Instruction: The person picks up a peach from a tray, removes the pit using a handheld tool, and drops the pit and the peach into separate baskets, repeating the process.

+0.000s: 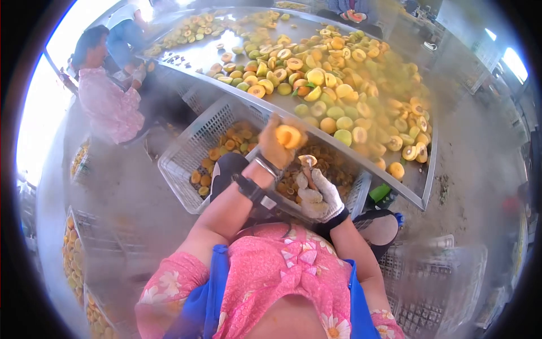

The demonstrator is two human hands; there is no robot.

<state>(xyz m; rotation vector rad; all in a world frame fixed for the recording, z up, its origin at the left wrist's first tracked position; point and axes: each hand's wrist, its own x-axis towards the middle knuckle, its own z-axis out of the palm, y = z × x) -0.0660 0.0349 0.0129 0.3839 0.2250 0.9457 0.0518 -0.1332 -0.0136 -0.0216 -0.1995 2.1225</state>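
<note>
My left hand (272, 146), bare and with a watch at the wrist, holds a cut orange apricot half (288, 137), its cut face showing. In a white glove, my right hand (320, 195) is closed round the handle of a small tool (308, 172). A pale piece of fruit (307, 160) shows at the tool's tip, just below and right of the apricot half. Both hands are above crates at my lap, near the edge of the metal table (271, 107). Cut and whole apricots (293, 64) are heaped on that table.
A white crate (183, 164) with apricot halves stands at my knees, beside one holding darker pieces. A co-worker in a pink top (110, 101) sits at the left. Other people are partly visible beyond the table. Stacked crates (429, 282) stand at the lower right; fruit-filled crates line the left.
</note>
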